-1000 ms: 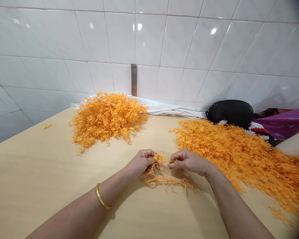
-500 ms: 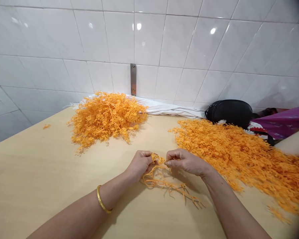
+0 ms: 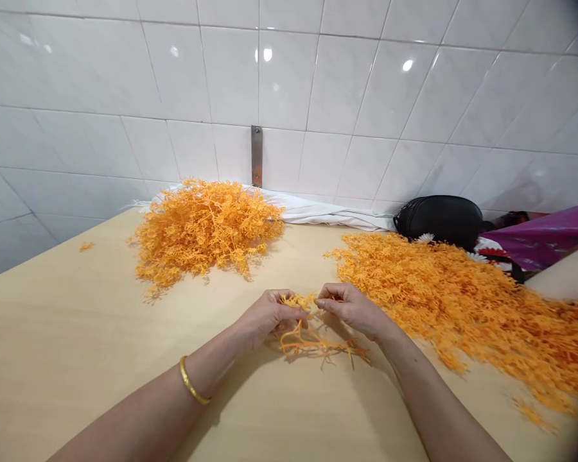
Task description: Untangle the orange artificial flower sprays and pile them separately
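Note:
Over the middle of the table, my left hand [image 3: 270, 316] is closed on an orange artificial foliage sprig [image 3: 318, 346], whose thin bare stems hang down and to the right below the fingers. Feathery tufts of it stick out above my left thumb. Just to the right, my right hand [image 3: 349, 309] is pinched with thumb and forefinger at the tip of the sprig's tuft; the exact contact is too small to make out. The two hands are a short gap apart.
A bushy heap of orange foliage [image 3: 207, 231] lies at the back left, and a wide pile of loose orange pieces [image 3: 453, 295] spreads across the right. Behind stand a black bag [image 3: 440, 221], white cloth [image 3: 313, 210] and the tiled wall [image 3: 289, 77]. Purple fabric [image 3: 549, 234] lies far right.
The hanging stems have swung up and left, nearer my left hand. My left thumb has come forward over the sprig, and my right hand has shifted slightly up and left.

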Available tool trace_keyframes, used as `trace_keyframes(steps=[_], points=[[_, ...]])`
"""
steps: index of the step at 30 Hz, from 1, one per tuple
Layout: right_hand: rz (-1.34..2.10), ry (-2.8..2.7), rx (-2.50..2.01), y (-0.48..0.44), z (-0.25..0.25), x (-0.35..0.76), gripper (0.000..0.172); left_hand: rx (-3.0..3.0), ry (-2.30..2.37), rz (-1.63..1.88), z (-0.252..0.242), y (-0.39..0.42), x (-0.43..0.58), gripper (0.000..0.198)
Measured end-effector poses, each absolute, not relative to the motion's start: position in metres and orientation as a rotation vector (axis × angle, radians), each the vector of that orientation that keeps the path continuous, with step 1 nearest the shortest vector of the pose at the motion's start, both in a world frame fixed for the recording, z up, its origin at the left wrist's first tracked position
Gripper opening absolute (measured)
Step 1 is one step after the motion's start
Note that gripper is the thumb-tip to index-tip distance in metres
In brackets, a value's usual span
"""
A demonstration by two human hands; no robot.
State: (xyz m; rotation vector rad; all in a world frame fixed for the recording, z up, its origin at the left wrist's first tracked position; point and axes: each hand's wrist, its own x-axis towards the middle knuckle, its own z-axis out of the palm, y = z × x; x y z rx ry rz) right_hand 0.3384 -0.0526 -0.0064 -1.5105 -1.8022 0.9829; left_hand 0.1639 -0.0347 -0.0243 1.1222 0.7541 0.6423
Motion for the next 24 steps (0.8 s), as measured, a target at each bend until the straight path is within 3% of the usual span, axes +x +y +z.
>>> trace_keyframes(steps=[3,11,16,24], points=[[1.039,-1.784,-1.543,-0.053,-0.004,0.341,0.017,1.153,0.826,0.6,-0.023,-0.038,0.167,0.019],[1.108,-1.884,-1.37,-0.058,0.001,0.344,0.036,1.275,0.848,0.551,-0.028,-0.037,0.167,0.01],[1.205,-1.939,-1.335,-0.056,-0.007,0.335,0.01,1.272,0.821,0.578,-0.026,-0.039,0.166,0.016],[1.433,-1.439,-1.144,-0.053,-0.01,0.34,0.023,1.178,0.803,0.592,-0.031,-0.038,0.169,0.023]])
